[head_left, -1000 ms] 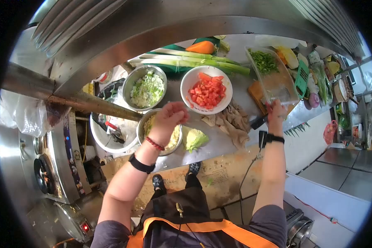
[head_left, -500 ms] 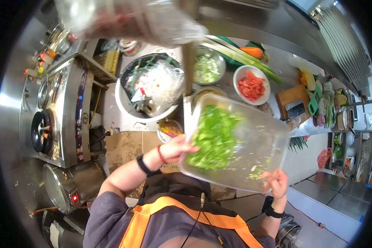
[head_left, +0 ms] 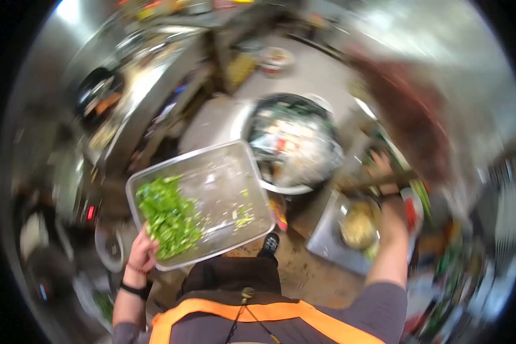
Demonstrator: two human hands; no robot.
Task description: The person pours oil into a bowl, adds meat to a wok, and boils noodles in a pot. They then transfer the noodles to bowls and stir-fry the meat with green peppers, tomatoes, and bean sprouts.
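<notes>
Gripping the near edge of a clear plastic tray (head_left: 203, 200), the left hand (head_left: 143, 252) closes on its rim just above the orange-trimmed apron (head_left: 258, 312). The tray is held in the air in front of the body, tilted, with chopped greens (head_left: 167, 217) heaped at the end by that hand and a few scraps scattered across the rest. The right hand (head_left: 384, 172) reaches out well apart from the left, toward a blurred bar — whether it grips anything I cannot tell. Just below that arm sits a metal bowl (head_left: 358, 225) of pale food on the counter (head_left: 327, 243). Beyond the tray stands a big white tub (head_left: 295, 140) of scraps — the rest is motion blur.
</notes>
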